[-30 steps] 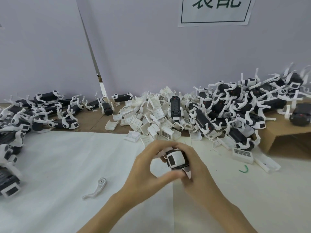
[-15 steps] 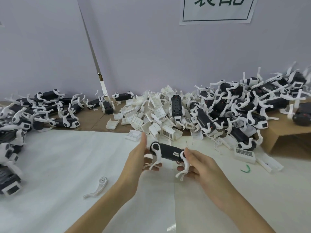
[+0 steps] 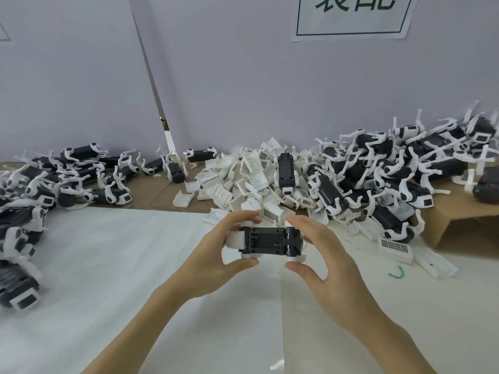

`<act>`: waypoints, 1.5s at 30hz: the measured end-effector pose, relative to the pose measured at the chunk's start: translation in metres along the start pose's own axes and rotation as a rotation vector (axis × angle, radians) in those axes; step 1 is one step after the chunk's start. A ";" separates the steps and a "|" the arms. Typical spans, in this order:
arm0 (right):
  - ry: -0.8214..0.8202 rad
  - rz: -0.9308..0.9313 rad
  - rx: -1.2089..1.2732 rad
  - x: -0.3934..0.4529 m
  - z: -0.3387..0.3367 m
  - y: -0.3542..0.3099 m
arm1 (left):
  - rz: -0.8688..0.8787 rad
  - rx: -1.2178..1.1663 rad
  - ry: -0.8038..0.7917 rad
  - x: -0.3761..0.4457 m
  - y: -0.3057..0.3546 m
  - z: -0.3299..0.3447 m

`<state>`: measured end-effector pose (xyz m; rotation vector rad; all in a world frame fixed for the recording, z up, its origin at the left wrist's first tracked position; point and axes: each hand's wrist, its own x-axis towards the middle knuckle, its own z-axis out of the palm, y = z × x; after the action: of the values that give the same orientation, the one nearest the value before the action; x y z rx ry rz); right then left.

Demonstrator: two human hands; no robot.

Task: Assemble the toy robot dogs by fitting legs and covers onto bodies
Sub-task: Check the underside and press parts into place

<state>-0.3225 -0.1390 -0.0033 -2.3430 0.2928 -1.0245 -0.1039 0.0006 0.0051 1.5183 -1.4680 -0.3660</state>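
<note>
Bare white sheet (image 3: pixel 113 265) lies open under and left of my hands; the cover pile (image 3: pixel 243 182) blocks straight ahead, dogs (image 3: pixel 378 179) heap right.

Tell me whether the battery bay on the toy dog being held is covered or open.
Open. The toy dog is turned underside up between the left hand and right hand, its dark recessed bay showing with no white cover on it.
</note>
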 end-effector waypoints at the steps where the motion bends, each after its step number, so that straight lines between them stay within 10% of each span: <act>1: 0.013 -0.035 -0.044 0.000 0.000 0.000 | 0.007 -0.007 0.012 0.001 -0.001 0.000; 9: 0.036 0.045 0.049 -0.002 0.003 0.002 | -0.003 -0.175 0.020 0.000 0.002 0.002; 20: -0.024 0.499 0.405 0.000 0.027 -0.005 | -0.550 -0.495 0.215 0.005 0.009 0.021; 32: -0.449 0.131 -0.487 0.043 0.036 0.032 | -0.659 -0.496 0.340 0.008 -0.006 0.004; 40: -0.169 -0.071 -0.485 0.040 0.020 0.032 | -0.612 -0.483 0.307 0.008 0.000 0.007; 45: 0.190 0.281 0.001 0.020 0.020 0.027 | -0.581 -0.437 0.292 0.008 0.007 0.012</act>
<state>-0.2934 -0.1608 -0.0174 -2.1286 0.6729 -1.1041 -0.1156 -0.0101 0.0075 1.5287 -0.6437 -0.7217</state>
